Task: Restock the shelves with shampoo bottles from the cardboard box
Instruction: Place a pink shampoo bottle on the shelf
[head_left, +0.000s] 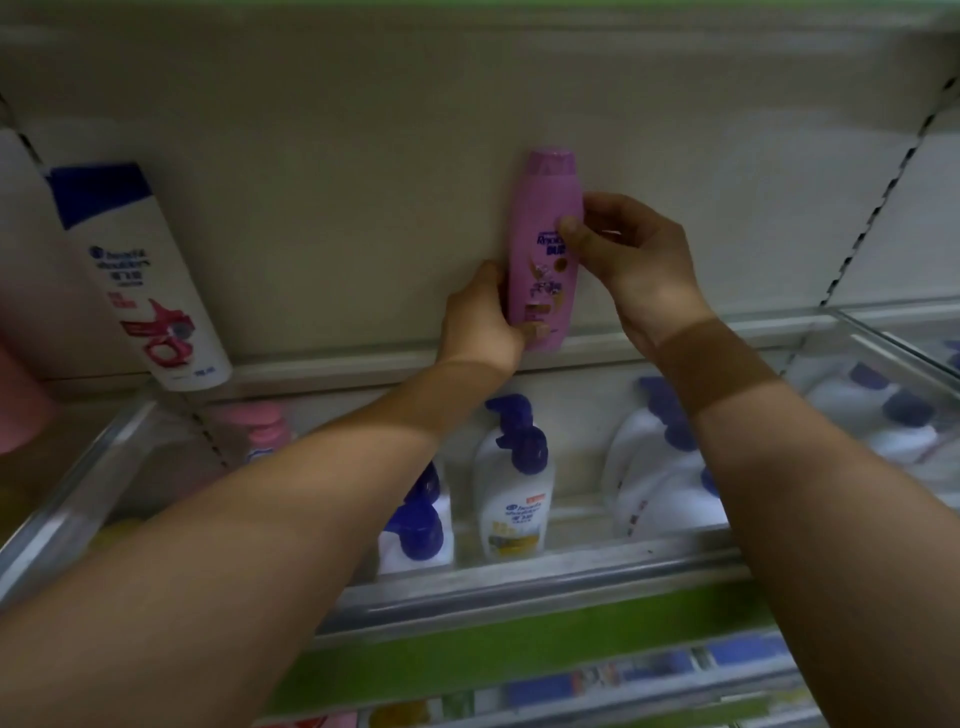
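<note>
Head view, shelf restock. Person is holding a pink shampoo bottle (544, 244) upright w/ both hands against the beige back panel (337, 208) of the upper shelf (322, 364); bottle base is sitting at or just above the shelf's rear edge, contact not resolvable. Left hand (480, 322) is gripping the bottle's lower left side, fingers curled round it, one fingertip showing across the lower front label. Right hand (631, 254) is pinching the bottle's right edge at mid-height, thumb lying on the label front, remaining fingers curling behind. Both grips are thus narrow and closed on the same bottle. Cap is pointing up, label facing the camera.

At far left on the same shelf, a tall white bottle w/ blue cap (140, 280) is standing well apart from the pink one, appearing tilted by wide-angle lens. A pink container (18, 405) is showing partly at the left frame edge.

Lower shelf (519, 577), behind a clear front rail, is carrying white pump bottles w/ dark blue pumps (514, 483), several in rows toward the right, plus a pink-capped bottle (260, 431) at left. Green price strip (493, 654) is running along the shelf front below.
</note>
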